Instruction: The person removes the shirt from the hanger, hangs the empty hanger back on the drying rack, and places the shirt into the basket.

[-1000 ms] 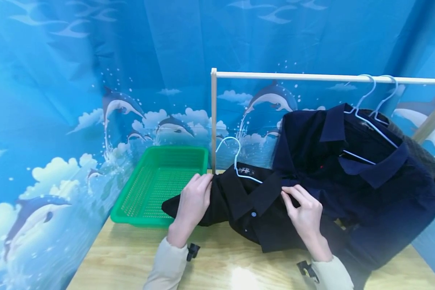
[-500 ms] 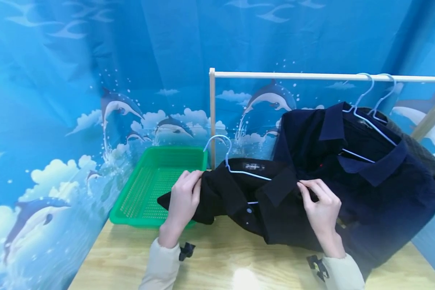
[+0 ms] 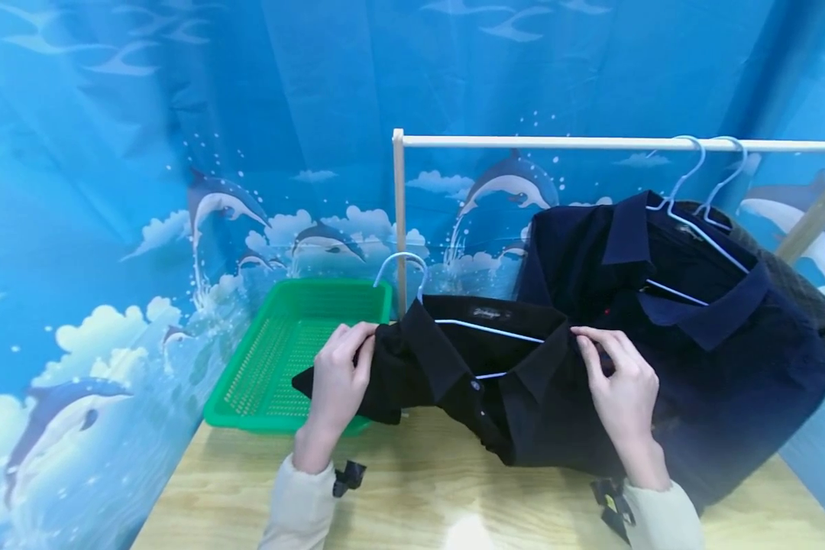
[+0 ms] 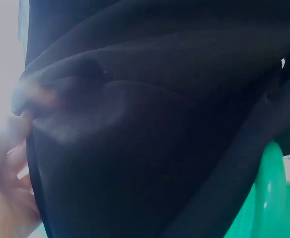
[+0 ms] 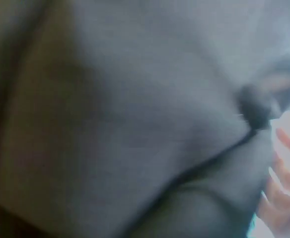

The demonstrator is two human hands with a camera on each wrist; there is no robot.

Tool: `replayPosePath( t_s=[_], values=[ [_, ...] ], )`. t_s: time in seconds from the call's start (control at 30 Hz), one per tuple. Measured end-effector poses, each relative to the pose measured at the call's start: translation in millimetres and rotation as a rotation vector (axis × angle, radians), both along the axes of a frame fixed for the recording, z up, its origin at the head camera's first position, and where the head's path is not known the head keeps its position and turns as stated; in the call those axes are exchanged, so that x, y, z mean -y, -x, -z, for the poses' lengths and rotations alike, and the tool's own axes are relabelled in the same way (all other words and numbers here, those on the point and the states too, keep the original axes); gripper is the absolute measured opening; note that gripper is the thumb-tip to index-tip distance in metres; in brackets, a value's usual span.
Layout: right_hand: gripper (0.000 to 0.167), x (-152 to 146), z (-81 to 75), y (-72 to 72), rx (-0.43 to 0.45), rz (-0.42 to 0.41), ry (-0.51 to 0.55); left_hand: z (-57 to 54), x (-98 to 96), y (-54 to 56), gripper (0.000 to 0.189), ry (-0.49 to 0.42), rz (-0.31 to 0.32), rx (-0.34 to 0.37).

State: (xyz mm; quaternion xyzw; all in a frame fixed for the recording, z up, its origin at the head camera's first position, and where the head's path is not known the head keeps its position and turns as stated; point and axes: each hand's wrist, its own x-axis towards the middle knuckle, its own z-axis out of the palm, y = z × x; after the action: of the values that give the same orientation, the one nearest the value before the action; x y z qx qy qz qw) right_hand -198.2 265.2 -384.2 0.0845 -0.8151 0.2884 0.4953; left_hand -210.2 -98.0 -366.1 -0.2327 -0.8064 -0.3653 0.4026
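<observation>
A black collared shirt (image 3: 543, 412) hangs between my two hands, its neck opening facing up. Inside the neck sits a light blue hanger (image 3: 488, 328), its hook rising out at the left of the collar. My left hand (image 3: 340, 374) grips the shirt at the left shoulder. At the right shoulder my right hand (image 3: 622, 378) pinches the cloth between thumb and fingertips. In the left wrist view black cloth (image 4: 135, 139) fills most of the picture, with the fingers (image 4: 18, 163) at its left edge. The right wrist view is blurred, mostly cloth (image 5: 150, 124).
A green basket (image 3: 216, 409) stands on the wooden table (image 3: 412, 496) at the left. Behind, a wooden rack (image 3: 522, 142) carries a navy shirt (image 3: 749, 367) and a dark checked garment (image 3: 807, 298) on hangers. The navy shirt hangs close by my right hand.
My hands have moved apart, the right one rightward and the left one slightly leftward. The black shirt's collar has spread wider, and the hanger hook has shifted left.
</observation>
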Motion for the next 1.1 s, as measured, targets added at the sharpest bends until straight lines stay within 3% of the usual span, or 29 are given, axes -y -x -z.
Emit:
replayPosePath(
  t_s=[0.2, 0.37, 0.5, 0.63, 0.8, 0.93, 1.1],
  values=[
    [0.019, 14.9, -9.0, -11.5, -0.05, 0.07, 0.031, 4.1, -14.6, -0.8, 0.008, 0.06, 0.002, -0.025],
    [0.035, 30.6, -7.6, -16.7, -0.024, 0.127, -0.127, 6.7, -25.5, -2.6, 0.008, 0.128, 0.013, -0.018],
    [0.031, 35.2, -4.0, -17.6, 0.044, 0.11, -0.265, 7.6, -24.9, -2.3, 0.008, 0.102, -0.007, -0.002],
    [0.033, 33.9, -1.0, -17.1, 0.066, 0.088, -0.328, 8.2, -20.0, -0.8, 0.007, 0.064, -0.026, 0.011],
    [0.045, 30.0, -1.8, -15.2, -0.005, 0.113, -0.298, 7.6, -13.1, 1.7, 0.007, 0.009, -0.032, 0.006],
    [0.032, 19.7, -6.8, -14.4, -0.084, 0.169, -0.223, 7.0, -6.4, 4.0, 0.008, -0.017, -0.018, -0.005],
    [0.015, 5.6, -11.5, -14.6, -0.105, 0.202, -0.176, 5.4, -2.6, 3.4, 0.008, -0.022, 0.022, -0.018]
  ],
)
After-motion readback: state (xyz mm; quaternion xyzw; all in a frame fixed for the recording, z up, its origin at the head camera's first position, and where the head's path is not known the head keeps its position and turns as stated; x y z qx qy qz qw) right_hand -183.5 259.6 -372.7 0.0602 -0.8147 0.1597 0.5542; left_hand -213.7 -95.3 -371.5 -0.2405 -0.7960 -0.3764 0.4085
